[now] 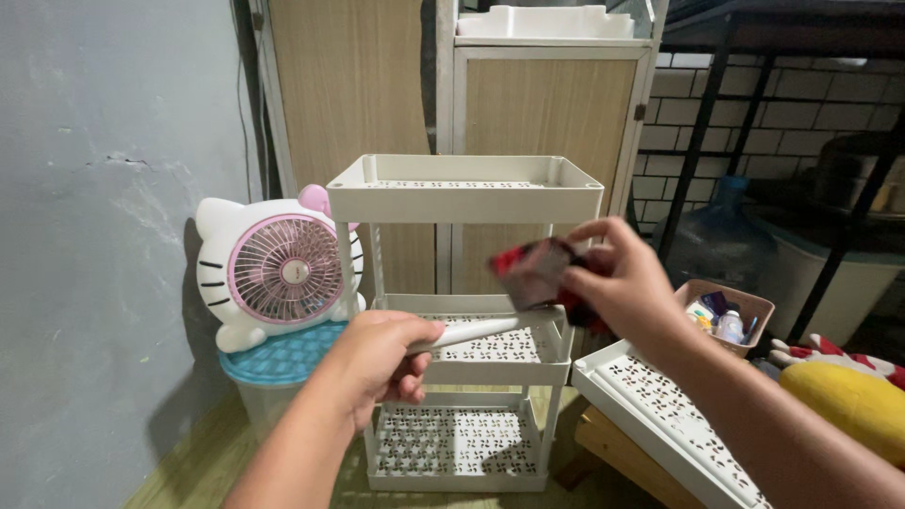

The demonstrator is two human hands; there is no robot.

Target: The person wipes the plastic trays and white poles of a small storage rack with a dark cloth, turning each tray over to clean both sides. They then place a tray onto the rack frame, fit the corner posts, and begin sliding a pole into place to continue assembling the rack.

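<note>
The left hand (377,363) closes its grip around a white plastic post (481,330), stiff and light, best held mid-shaft. Just above and beyond that grip, the right hand (627,283) pinches a red-and-black packet (533,271), thin and crinkly, before the shelf rack (462,188).

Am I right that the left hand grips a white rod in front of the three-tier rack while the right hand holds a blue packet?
Not quite: the packet in the right hand is red and black, not blue, as the head view shows. The rest stands: the left hand grips a white rod in front of the three-tier rack.
</note>
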